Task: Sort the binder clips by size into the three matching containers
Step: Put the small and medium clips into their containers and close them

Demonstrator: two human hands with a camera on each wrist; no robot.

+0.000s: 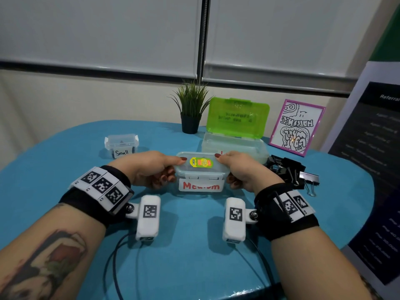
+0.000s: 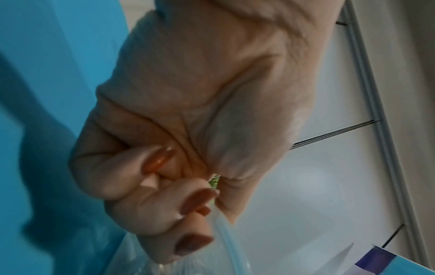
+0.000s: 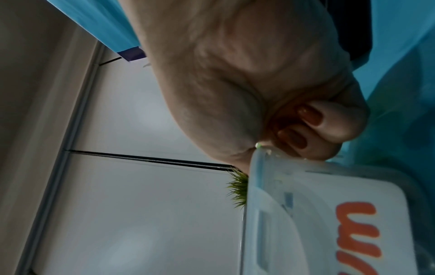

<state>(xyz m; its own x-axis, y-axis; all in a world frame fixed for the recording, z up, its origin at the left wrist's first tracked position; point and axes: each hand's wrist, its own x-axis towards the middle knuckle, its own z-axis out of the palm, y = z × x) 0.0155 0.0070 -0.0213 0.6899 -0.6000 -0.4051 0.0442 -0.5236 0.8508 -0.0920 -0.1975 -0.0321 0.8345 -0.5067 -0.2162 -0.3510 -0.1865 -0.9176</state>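
Note:
A clear lidded container labelled "Medium" (image 1: 201, 169) sits mid-table between both hands. My left hand (image 1: 151, 167) grips its left end, thumb on the lid and fingers curled under the rim. My right hand (image 1: 240, 169) grips the right end the same way. In the right wrist view the Medium container (image 3: 329, 214) shows its red lettering under my curled fingers (image 3: 329, 126). In the left wrist view my fingers (image 2: 164, 204) curl at the container's rim (image 2: 221, 232). A small clear container labelled "Small" (image 1: 121, 146) stands at the left. A pile of black binder clips (image 1: 290, 169) lies at the right.
A larger clear box with an open green lid (image 1: 236, 135) stands behind the Medium container. A potted plant (image 1: 190, 109) and a pink-framed drawing (image 1: 296, 128) stand at the back of the blue table (image 1: 65, 148). A dark poster (image 1: 372, 169) leans at the right.

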